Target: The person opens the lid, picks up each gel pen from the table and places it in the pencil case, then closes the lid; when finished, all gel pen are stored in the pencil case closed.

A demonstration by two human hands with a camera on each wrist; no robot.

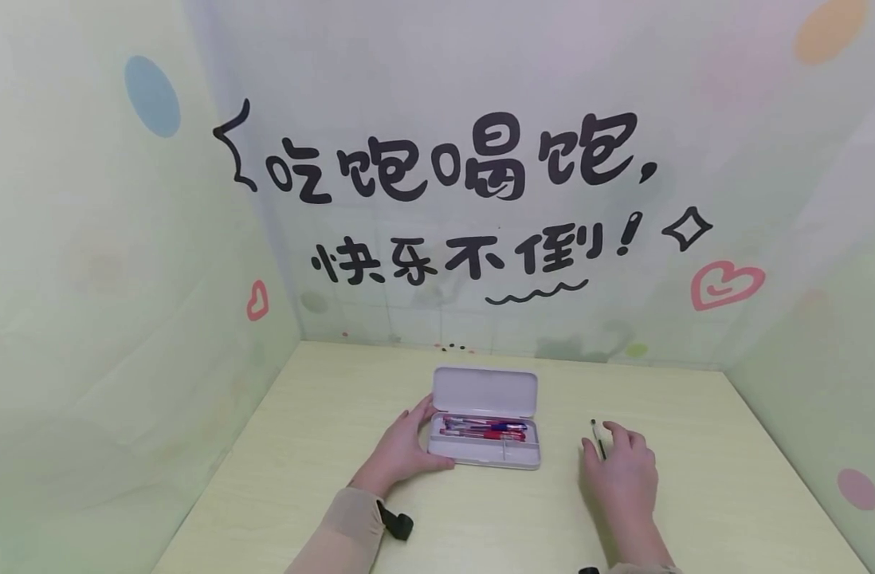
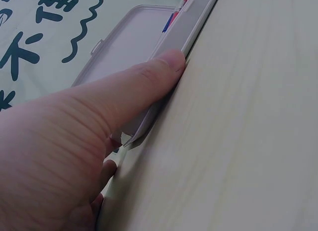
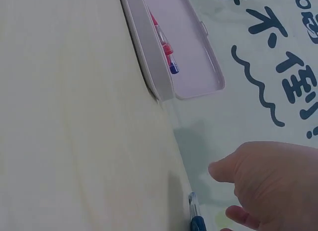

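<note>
A pale lilac pencil case [image 1: 467,454] lies on the table with its lid [image 1: 484,391] raised. Several red and blue pens [image 1: 484,430] are in its rear compartment. My left hand [image 1: 403,446] grips the case's left end, its thumb [image 2: 149,79] along the front wall and its fingers round the far side, partly hidden. To the right of the case, a clear pen with a dark part [image 1: 600,443] lies on the table. Over that pen is my right hand [image 1: 626,470], thumb and fingers spread apart on either side of it. In the right wrist view the hand looks clear of the pen [image 3: 197,222].
The pale wood-grain table [image 1: 323,399] meets a printed wall [image 1: 480,319] behind the case. Similar side walls stand at left [image 1: 158,319] and right [image 1: 825,375]. A black strap end [image 1: 398,524] sticks out at the left sleeve.
</note>
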